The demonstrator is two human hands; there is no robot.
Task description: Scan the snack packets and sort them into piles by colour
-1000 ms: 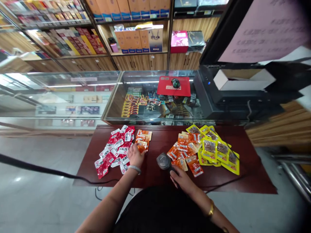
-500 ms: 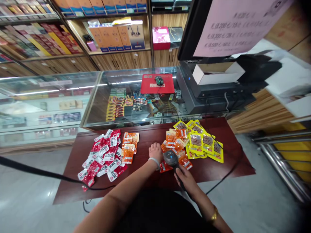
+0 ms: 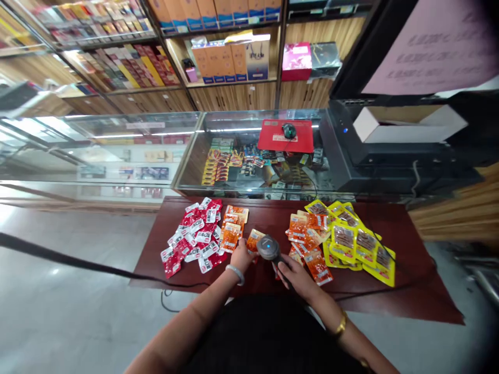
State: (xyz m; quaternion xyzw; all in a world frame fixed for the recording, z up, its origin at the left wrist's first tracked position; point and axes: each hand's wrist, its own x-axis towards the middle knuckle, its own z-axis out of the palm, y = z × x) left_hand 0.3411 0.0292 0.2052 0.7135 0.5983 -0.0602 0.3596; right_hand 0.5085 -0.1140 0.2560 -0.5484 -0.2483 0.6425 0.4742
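My right hand (image 3: 296, 276) is wrapped round the handle of a dark handheld barcode scanner (image 3: 268, 248), whose head shows a small blue light. My left hand (image 3: 242, 255) pinches the edge of an orange snack packet (image 3: 255, 240), partly hidden behind the scanner head. Left of it lies a small group of orange packets (image 3: 231, 236), and farther left a heap of red and white packets (image 3: 202, 231). On the right a pile of orange packets (image 3: 306, 236) touches a pile of yellow packets (image 3: 353, 239).
All the packets lie on a dark red wooden table (image 3: 156, 259). Behind stands a glass display counter (image 3: 187, 156) with a red mouse pad (image 3: 273, 140) and a mouse (image 3: 289, 131). A black cash-register machine (image 3: 335, 150) bears a white box (image 3: 413, 132). Black cables cross both sides.
The view has swung left. My left hand has moved from beside the right-hand orange pile towards the left group, with an orange packet now at its fingers. The scanner head points over that packet.
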